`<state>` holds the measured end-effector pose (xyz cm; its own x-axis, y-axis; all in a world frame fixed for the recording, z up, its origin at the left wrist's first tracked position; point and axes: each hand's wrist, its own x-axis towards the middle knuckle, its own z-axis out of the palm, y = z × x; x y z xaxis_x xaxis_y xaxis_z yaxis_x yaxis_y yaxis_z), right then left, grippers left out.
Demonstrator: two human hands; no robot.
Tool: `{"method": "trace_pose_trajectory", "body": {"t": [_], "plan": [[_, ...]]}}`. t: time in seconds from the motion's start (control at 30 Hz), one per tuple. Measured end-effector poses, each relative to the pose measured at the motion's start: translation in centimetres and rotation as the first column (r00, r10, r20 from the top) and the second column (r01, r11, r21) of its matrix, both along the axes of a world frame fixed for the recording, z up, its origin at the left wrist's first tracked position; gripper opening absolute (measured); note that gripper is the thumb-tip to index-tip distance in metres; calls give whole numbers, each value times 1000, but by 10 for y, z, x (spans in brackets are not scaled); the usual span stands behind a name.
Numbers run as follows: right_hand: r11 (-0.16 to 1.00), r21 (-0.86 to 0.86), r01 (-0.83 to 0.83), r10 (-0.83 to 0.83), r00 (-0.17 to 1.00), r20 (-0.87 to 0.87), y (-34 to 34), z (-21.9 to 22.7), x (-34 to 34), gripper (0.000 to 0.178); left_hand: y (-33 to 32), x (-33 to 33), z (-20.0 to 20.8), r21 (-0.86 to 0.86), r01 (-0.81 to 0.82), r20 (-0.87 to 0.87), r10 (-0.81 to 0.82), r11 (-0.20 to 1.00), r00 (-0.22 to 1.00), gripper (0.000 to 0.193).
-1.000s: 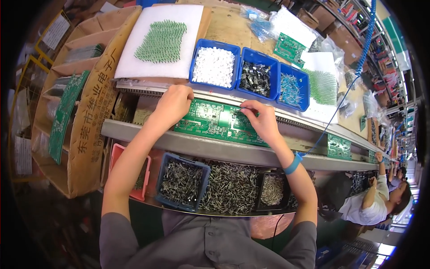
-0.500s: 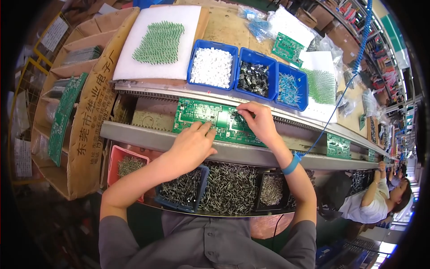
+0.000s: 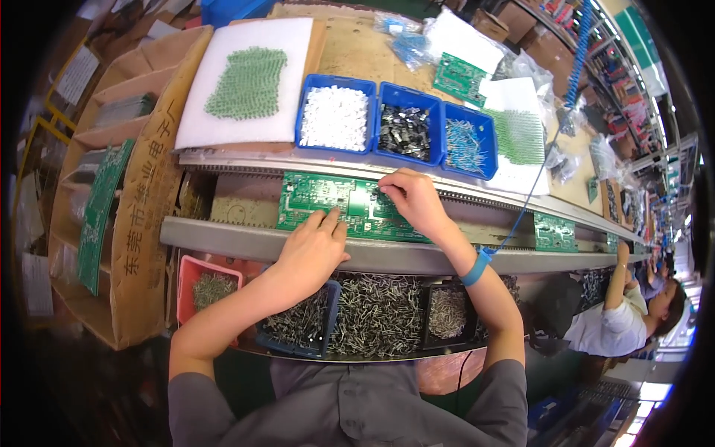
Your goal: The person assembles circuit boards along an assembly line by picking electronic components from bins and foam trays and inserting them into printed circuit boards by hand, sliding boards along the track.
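A green circuit board [image 3: 298, 195] lies in the rail track in front of me, with small parts on its surface. My left hand [image 3: 314, 244] rests over the board's near edge, fingers stretched out and slightly bent, fingertips touching the board left of its middle. Above the board's right half is my right hand [image 3: 417, 200], wearing a blue wrist strap [image 3: 477, 268]. Its thumb and index finger are pinched together at the board, close to some small dark parts. Whatever sits between those fingertips is hidden.
Blue bins hold white parts [image 3: 334, 118], black parts [image 3: 404, 132] and blue-leaded parts [image 3: 465, 145] beyond the rail. Nearer me are a pink bin [image 3: 212, 287], a dark-blue bin [image 3: 302, 324] and loose metal-legged parts [image 3: 376, 313]. A cardboard rack [image 3: 145, 246] stands left; a co-worker [image 3: 611, 320] sits right.
The whole view has shifted slightly, so the bench sits a little further left and lower. Both hands stay at nearly the same places on the board; the right hand's pinch remains closed.
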<state>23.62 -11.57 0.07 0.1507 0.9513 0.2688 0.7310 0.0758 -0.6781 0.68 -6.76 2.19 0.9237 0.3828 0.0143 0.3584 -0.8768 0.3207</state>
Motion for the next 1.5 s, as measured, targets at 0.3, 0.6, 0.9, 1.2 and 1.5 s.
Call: {"method": "trace_pose_trajectory", "body": {"t": [0.3,0.6,0.9,1.2,1.5], "plan": [[996,79,-39,33,996,83,3,-11,6,7,1,1,2,-14,15,13,-15,1000,1000,49],[994,85,-67,48,977,209,3,-16,3,9,1,0,4,16,34,-1,-34,999,999,49],[997,35,-67,55,959,278,-1,-11,1,15,1,2,3,25,44,-12,-44,999,999,48],[954,89,285,-283,959,-33,-60,35,94,20,2,0,5,27,64,-17,-63,998,998,49],[812,215,542,-566,821,67,-47,47,210,15,2,-2,4,35,57,-35,-55,998,998,50]]}}
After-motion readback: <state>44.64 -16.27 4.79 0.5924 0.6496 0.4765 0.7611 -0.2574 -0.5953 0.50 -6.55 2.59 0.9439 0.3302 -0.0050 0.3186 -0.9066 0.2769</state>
